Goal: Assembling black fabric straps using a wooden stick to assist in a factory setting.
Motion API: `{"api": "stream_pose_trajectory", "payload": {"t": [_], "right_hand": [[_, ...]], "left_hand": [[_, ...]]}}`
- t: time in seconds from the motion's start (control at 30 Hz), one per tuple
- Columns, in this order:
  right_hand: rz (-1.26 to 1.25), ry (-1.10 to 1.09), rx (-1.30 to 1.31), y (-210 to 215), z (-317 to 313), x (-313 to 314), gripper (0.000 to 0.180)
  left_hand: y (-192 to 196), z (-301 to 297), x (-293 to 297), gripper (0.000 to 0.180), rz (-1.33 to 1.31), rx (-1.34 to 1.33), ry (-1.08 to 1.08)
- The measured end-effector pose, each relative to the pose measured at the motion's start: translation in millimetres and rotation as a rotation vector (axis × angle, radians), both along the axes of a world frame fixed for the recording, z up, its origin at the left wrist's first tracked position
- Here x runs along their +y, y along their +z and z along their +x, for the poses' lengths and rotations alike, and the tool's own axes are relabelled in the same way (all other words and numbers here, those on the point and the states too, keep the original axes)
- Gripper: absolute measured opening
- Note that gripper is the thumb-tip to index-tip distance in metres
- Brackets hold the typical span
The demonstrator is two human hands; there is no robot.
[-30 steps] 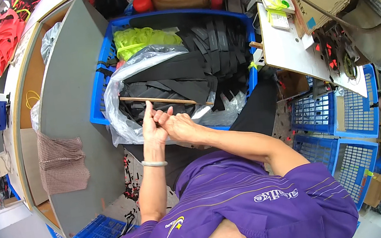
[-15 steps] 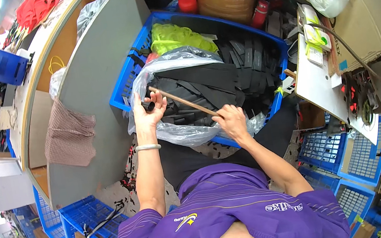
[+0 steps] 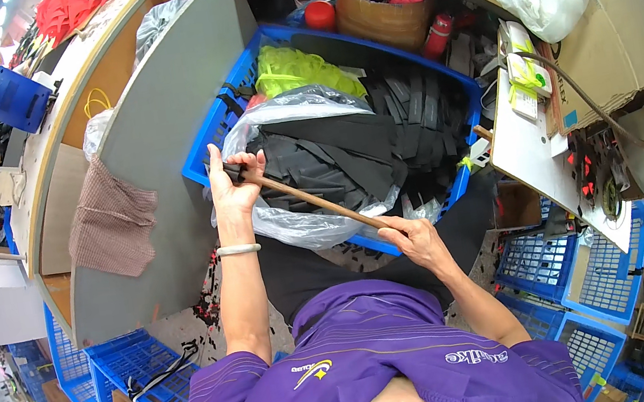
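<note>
My right hand (image 3: 418, 240) is closed round the near end of a thin brown wooden stick (image 3: 313, 198). The stick slants up to the left, and its far end meets a small black fabric piece (image 3: 233, 171) held in my left hand (image 3: 233, 193). Whether the tip is inside that piece or only against it, I cannot tell. The left thumb side points up while the other fingers curl round the piece. Just beyond the hands, a clear plastic bag (image 3: 306, 232) full of flat black pieces (image 3: 324, 159) lies open in a blue basket (image 3: 194, 149).
Neon-yellow material (image 3: 298, 71) and more black strips (image 3: 428, 102) share the basket. A grey panel (image 3: 158, 109) with a checked cloth (image 3: 112, 220) stands left. Behind is a cardboard box (image 3: 381, 13); a white board (image 3: 517, 138) juts in at right. Blue crates (image 3: 538, 256) stand lower right.
The stick's far tip, earlier showing above my left fingers, now meets the black piece in that hand. My left hand has shifted left, my right hand slightly right and nearer me.
</note>
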State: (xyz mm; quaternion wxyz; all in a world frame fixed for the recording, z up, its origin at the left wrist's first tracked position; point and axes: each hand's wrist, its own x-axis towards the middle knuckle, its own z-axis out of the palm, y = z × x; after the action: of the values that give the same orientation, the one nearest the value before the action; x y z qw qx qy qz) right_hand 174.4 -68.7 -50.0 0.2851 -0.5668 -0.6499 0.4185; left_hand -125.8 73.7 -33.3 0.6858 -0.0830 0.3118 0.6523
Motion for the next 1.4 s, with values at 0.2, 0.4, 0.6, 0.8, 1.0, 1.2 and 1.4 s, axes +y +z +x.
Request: {"api": "stream_pose_trajectory", "payload": {"t": [0.2,0.4,0.6,0.8,1.0,1.2,1.4], "right_hand": [[-0.084,0.015,0.069,32.3,-9.6,5.8,0.032],[-0.206,-0.03,0.388,40.4,-7.6,-10.7,0.016],[-0.508,-0.002,0.912,41.9,-47.9,-5.8,0.016],[-0.487,0.137,0.829,74.4,-20.2,17.0,0.017],[-0.128,-0.025,0.694,92.3,-36.0,15.8,0.014],[-0.246,0.061,0.83,90.6,-51.4,16.9,0.016],[-0.319,-0.03,0.867,100.2,-67.0,18.6,0.016]], "left_hand": [[20.8,21.9,-5.3,0.043,0.146,0.176,-0.1],[42.0,34.8,-18.7,0.039,0.297,0.582,0.09],[97.4,44.3,-24.2,0.04,0.633,0.57,0.103],[143.8,24.7,-28.8,0.045,0.883,0.518,-0.03],[136.5,44.2,-30.7,0.042,0.786,0.543,0.083],[162.7,23.9,-37.1,0.048,0.876,0.635,0.062],[167.5,28.8,-21.9,0.039,0.844,0.615,0.173]]}}
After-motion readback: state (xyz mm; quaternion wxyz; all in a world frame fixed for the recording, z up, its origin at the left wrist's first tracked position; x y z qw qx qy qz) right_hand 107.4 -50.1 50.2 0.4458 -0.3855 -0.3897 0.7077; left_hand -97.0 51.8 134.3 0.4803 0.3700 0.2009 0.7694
